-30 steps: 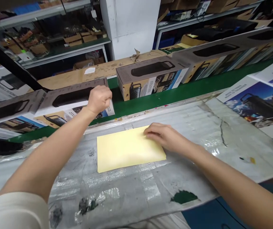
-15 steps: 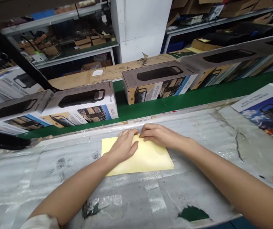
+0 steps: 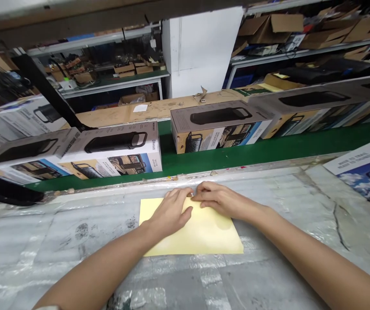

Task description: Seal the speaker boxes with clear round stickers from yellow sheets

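A pale yellow sheet (image 3: 200, 234) lies flat on the plastic-covered worktable (image 3: 107, 224). My left hand (image 3: 172, 212) rests over its upper middle, fingers stretched toward the far edge and thumb apart. Close beside it, my right hand (image 3: 215, 199) has its fingers bent together in a pinch at the same far edge. Something small and pale shows between the fingertips of both hands, too small to make out.
Printed speaker boxes (image 3: 126, 148) and another box (image 3: 220, 125) stand on a green strip (image 3: 168, 153) beyond the table. A larger box (image 3: 365, 172) is at the right. A black post (image 3: 49, 92) rises at the left.
The whole view has shifted, so boxes, sheet and hands appear lower. Both hands stay at the sheet's far edge, with little change in their pose.
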`<act>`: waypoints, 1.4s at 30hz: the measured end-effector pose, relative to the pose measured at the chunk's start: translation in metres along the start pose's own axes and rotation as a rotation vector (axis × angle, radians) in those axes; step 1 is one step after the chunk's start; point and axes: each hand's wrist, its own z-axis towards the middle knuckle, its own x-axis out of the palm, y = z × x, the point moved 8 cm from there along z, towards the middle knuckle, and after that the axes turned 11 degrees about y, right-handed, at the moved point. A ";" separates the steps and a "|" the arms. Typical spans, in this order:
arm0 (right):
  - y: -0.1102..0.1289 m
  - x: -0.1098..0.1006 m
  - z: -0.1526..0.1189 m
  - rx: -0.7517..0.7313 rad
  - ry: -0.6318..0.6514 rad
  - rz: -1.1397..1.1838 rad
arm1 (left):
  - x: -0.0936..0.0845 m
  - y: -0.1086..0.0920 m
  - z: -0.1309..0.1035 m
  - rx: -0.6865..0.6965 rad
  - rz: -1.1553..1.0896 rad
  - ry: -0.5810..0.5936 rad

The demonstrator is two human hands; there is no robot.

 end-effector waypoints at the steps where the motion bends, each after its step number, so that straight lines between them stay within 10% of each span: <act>1: 0.001 0.001 -0.001 -0.011 -0.009 -0.019 | 0.000 0.000 -0.001 -0.007 -0.002 -0.008; 11: -0.004 -0.009 -0.015 0.057 -0.066 0.249 | 0.003 0.001 0.004 -0.031 -0.012 0.063; 19: -0.046 -0.075 -0.049 0.205 -0.228 0.687 | -0.019 -0.033 0.042 0.072 0.263 0.197; 24: -0.083 -0.138 -0.048 0.226 -0.519 0.418 | -0.099 -0.061 0.153 0.093 0.344 -0.219; 29: -0.108 -0.176 -0.024 0.201 -0.597 0.043 | -0.106 -0.038 0.240 -0.018 0.511 -0.215; 42: -0.145 -0.190 0.027 0.165 -0.524 -0.288 | -0.106 -0.017 0.243 -0.024 0.515 -0.313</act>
